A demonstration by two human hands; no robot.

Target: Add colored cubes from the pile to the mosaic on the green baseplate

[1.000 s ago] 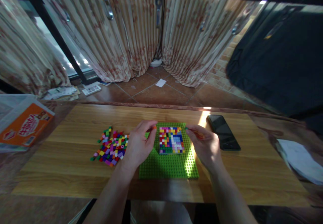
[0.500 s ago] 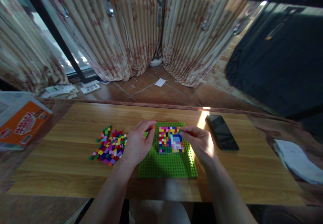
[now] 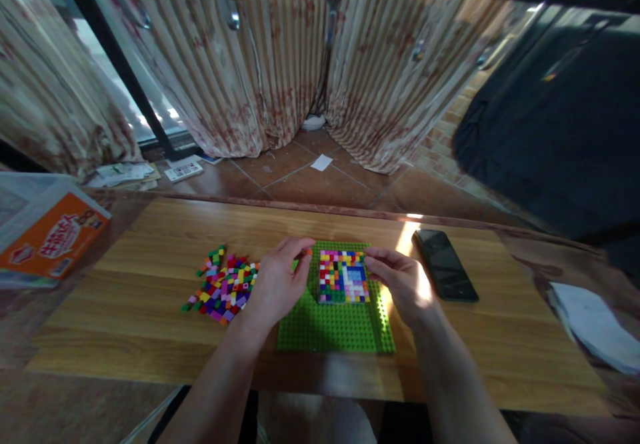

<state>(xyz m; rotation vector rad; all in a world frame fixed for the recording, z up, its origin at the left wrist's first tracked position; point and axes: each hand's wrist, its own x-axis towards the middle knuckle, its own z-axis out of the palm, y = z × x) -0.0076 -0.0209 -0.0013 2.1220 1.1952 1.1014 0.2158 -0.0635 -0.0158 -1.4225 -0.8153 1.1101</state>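
Note:
A green studded baseplate (image 3: 335,331) lies on the table, bearing a square block of small multicoloured bricks (image 3: 344,276). My left hand (image 3: 280,284) hovers over the plate's left edge, with a small orange brick (image 3: 308,252) pinched between thumb and forefinger. At the upper right corner of the brick square, my right hand (image 3: 400,281) has thumb and fingertips pressed together. Whether a brick sits between those fingertips is too small to tell. A loose pile of coloured bricks (image 3: 227,287) spreads beside my left hand, partly hidden by it.
To the right of the baseplate lies a black phone (image 3: 446,265) on the wooden table (image 3: 150,284). A clear plastic box with an orange label (image 3: 55,234) stands off the left side. White papers (image 3: 597,324) lie beyond the right end.
My right hand has drawn slightly right from the brick square's upper corner. My left hand keeps the orange brick in nearly the same place. The whole view has shifted a little.

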